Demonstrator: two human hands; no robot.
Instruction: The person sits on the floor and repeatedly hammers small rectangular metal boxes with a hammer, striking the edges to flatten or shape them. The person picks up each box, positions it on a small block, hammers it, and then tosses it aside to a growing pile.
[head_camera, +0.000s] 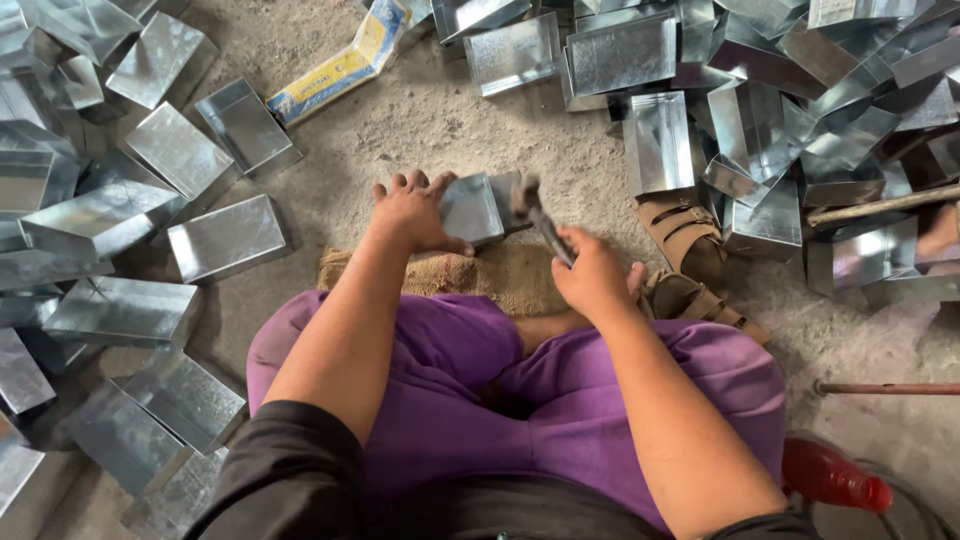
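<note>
I see the left hand (412, 212) clenched on a small sheet-metal tray (478, 207), thumb on the near edge, fingers over the far rim. The tray sits tilted, just above a burlap pad (500, 275) lying on the dusty concrete floor (440, 120), directly in front of the crossed legs in purple trousers (450, 370).

The right hand (592, 275) is closed round the handle of a hammer (540, 215). The hammer head is at the tray's right edge; I cannot tell whether it touches, since that area is blurred.

Surroundings, approx. by zone:
- Left: a pile of similar metal trays (180, 150), some upright, some tipped, spread along the floor to the frame edge.
- Top right: a denser stack of trays (760, 110), overlapping each other.
- Top centre: a yellow-and-blue carton (335, 65) lying flat between the two piles.
- Right of the pad: a pair of brown sandals (690, 250), near the right hand.
- Lower right: a red bottle (835, 478) lying beside the right forearm, and a rusty rod (885, 388) horizontal on the floor above it.
</note>
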